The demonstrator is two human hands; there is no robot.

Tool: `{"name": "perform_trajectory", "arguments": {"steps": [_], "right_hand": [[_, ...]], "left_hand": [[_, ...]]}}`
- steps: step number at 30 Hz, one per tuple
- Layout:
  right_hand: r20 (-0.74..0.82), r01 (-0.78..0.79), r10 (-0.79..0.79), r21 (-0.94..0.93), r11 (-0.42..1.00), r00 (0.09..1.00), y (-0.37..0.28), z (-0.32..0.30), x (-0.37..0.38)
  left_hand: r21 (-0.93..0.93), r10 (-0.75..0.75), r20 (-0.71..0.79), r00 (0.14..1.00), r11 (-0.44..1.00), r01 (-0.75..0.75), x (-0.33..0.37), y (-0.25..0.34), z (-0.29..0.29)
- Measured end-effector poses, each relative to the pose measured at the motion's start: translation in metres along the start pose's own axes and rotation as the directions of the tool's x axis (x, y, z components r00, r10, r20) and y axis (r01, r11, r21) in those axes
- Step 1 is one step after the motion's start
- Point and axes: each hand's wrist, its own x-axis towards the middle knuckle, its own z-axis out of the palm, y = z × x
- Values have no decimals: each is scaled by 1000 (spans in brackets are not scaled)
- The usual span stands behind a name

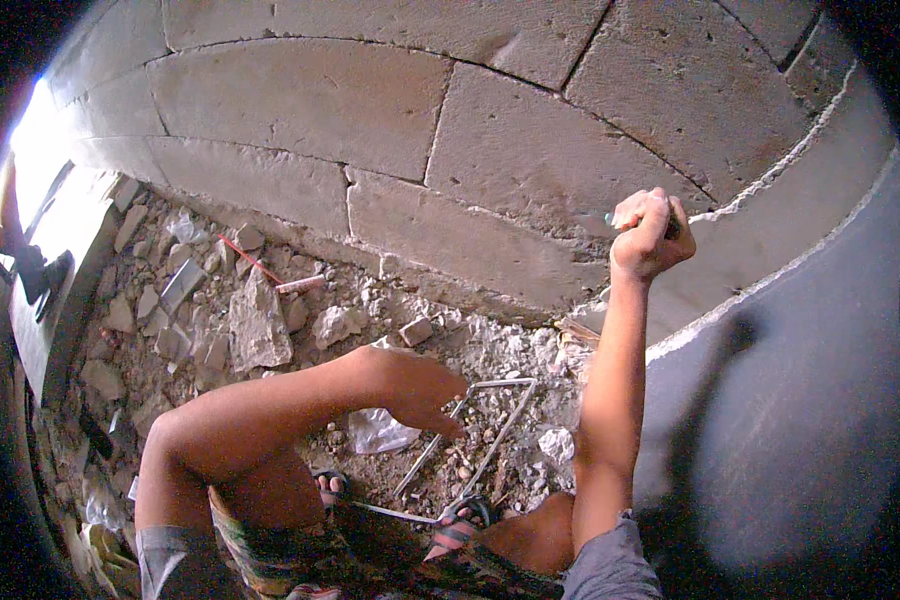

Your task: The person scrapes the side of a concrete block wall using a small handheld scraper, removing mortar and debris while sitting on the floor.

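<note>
Two bare hands show in my head view, and any print on the red-and-white strip in the rubble is too small for me to read. What the work turns on is a small object at my right hand: only a pale, faintly teal tip pokes out on the left side of the fist, against the block wall, just above a rough mortar edge. My right fingers are curled tightly round it, hiding the rest, so I cannot tell its kind. Whether the tip touches the blocks, I cannot tell either. My left hand hangs low with its fingers bent downward, beside a thin metal rectangular frame lying on the debris; I can't see its palm, so I cannot tell whether it grips anything. Near it lies a clear plastic bag; a sandal stands close to the frame's near end.
</note>
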Motion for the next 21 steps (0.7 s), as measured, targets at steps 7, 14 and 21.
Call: {"name": "perform_trajectory", "arguments": {"steps": [7,14,21], "right_hand": [[14,26,-27,16,1000,1000,3,1,1],[-5,22,-22,-3,1000,1000,3,3,5],[-25,-21,21,15,1000,999,-1,9,0]], "left_hand": [[34,23,20,1000,999,-24,0,-1,-4],[67,19,16,1000,998,-20,3,-3,-1],[32,0,-22,1000,999,1,1,-4,1]]}}
